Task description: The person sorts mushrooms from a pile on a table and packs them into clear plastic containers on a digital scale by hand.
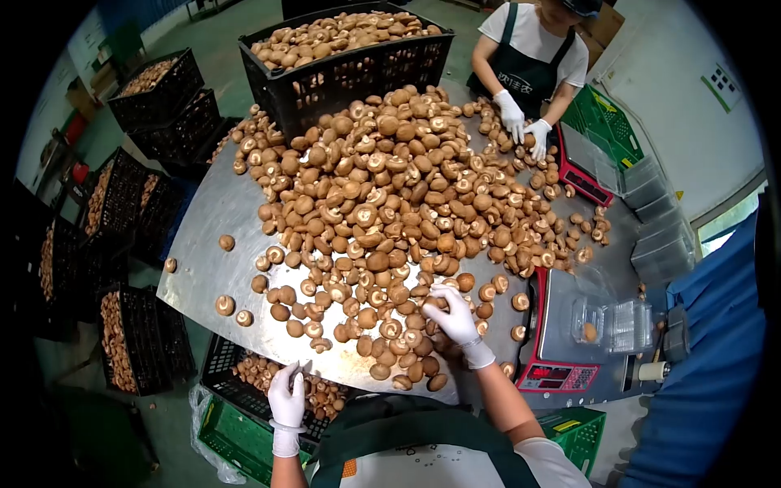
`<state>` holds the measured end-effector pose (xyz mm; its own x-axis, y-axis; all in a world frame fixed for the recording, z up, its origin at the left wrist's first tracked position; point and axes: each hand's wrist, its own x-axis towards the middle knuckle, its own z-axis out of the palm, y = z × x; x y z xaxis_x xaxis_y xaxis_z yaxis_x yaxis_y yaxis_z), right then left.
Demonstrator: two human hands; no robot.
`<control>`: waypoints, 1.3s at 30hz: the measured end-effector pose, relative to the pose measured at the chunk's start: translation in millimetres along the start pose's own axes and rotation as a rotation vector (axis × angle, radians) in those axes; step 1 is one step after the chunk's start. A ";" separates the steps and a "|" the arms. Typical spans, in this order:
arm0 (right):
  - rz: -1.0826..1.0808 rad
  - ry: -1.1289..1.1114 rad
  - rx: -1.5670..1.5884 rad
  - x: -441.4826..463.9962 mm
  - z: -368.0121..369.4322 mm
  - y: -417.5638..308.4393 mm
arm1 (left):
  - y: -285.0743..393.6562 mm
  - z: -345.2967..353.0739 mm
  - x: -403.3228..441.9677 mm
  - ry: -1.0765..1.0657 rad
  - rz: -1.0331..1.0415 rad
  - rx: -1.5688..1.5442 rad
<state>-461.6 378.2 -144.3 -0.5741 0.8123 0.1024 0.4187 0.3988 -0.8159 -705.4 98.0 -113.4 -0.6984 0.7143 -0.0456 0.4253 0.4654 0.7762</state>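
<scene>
You are standing at a metal table (pixel 207 272), where a broad heap of mushrooms (pixel 382 171) is covering the middle and spreading toward your apron. Your right hand (pixel 457 319), in a white glove, is resting at the near right side of the heap, its thumb and fingers standing half bent about one brown cap (whether they are actually gripping it, you cannot tell from here). Your left hand (pixel 287 398), also gloved, is hanging just beside the table's near edge, above a black crate (pixel 217 366) that is holding more mushrooms. Its fingers are lying close together, and the view is not showing whether anything is between them.

To your right, a red scale (pixel 560 376) is carrying clear plastic trays (pixel 630 327), with a single mushroom showing in one. At the far side, a co-worker's gloved hands (pixel 511 118) are touching the heap's edge, near a second scale (pixel 599 193). A large crate (pixel 350 88) of mushrooms is standing behind the heap.
</scene>
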 end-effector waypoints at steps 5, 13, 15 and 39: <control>0.412 -0.065 1.651 -12.8 -17.5 -11.8 | 35.1 21.4 27.8 -0.069 0.177 -0.198; 0.452 -0.168 1.948 -50.9 1.7 -33.0 | 98.4 79.0 29.3 -0.296 0.315 -0.423; 0.566 -0.259 1.988 -61.5 11.4 -40.5 | 98.8 83.3 27.2 -0.370 0.406 -0.293; -0.171 -0.689 0.489 -73.9 83.9 -89.1 | 15.1 28.1 23.9 -0.245 -0.408 -1.698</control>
<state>-515.5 247.0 -126.9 -0.9669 0.2550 0.0075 0.0281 0.1357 -0.9903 -699.5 136.9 -120.4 -0.4350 0.8309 -0.3469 -0.8638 -0.2762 0.4214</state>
